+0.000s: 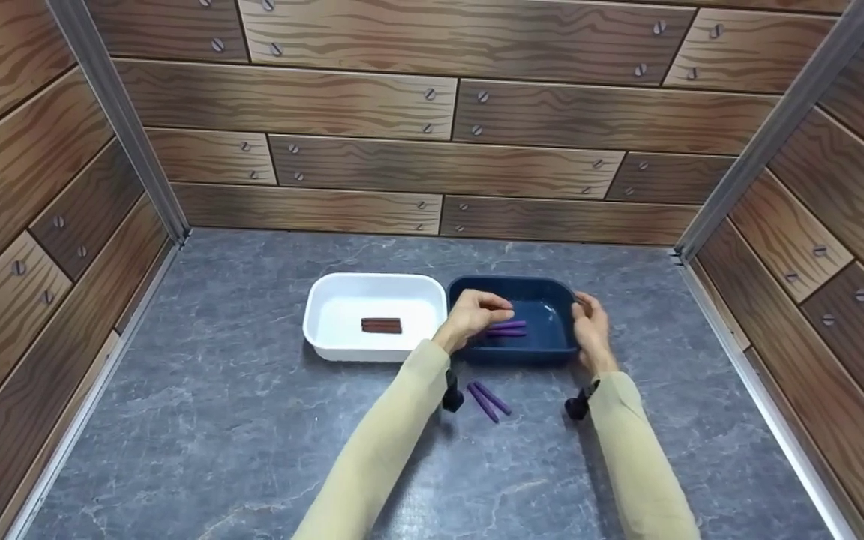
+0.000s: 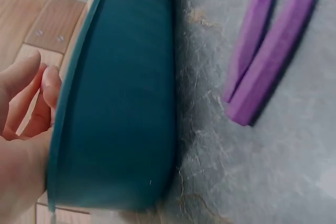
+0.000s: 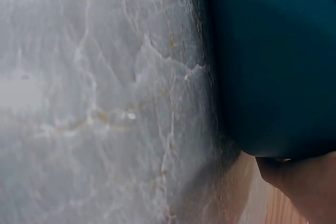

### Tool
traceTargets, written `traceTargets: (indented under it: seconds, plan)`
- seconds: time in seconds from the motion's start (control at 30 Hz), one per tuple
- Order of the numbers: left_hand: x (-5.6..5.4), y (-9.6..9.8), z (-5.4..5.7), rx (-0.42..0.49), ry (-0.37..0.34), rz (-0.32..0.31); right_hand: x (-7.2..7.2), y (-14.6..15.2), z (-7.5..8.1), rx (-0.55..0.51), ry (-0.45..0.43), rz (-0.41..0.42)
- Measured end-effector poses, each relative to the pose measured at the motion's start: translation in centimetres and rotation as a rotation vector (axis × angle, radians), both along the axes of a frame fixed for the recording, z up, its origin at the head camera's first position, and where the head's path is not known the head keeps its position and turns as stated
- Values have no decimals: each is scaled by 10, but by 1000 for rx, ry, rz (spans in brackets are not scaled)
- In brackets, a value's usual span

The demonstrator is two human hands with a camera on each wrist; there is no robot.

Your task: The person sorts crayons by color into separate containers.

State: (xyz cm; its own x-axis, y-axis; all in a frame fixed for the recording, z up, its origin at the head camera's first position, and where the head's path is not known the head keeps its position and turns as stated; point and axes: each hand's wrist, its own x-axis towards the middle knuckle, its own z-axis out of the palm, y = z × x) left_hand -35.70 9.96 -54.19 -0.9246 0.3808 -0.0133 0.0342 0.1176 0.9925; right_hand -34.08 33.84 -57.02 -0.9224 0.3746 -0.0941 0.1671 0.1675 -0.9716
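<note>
My left hand [image 1: 475, 316] hovers over the left part of a dark blue tray [image 1: 514, 355], its fingers loosely bent. In the left wrist view, nothing shows between the thumb and fingertips of that hand [image 2: 26, 103]. Just below it, purple sticks [image 1: 508, 330] lie on the tray's floor, partly hidden by the hand. At the tray's right end, my right hand [image 1: 592, 330] grips the rim and wall. In the right wrist view, only part of this hand [image 3: 304, 182] shows against the tray wall [image 3: 278, 66]. Two more purple sticks [image 1: 488, 401] lie on the table before the tray.
A white tray [image 1: 342, 354] stands left of the dark blue one, close beside it. Brown sticks [image 1: 381, 325] lie side by side inside. Both trays rest on a grey marbled surface [image 1: 222, 420], with wood-patterned walls [image 1: 357, 161] at the back and sides.
</note>
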Motion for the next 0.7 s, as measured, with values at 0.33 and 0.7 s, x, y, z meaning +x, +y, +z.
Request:
traceTargets:
  seconds: [0.33, 0.7]
  plan:
    - [33, -21, -3, 101, 66, -125, 2, -1, 1, 16, -19, -1]
    - [50, -42, -8, 135, 10, -268, 1, -2, 1, 15, 4, 9]
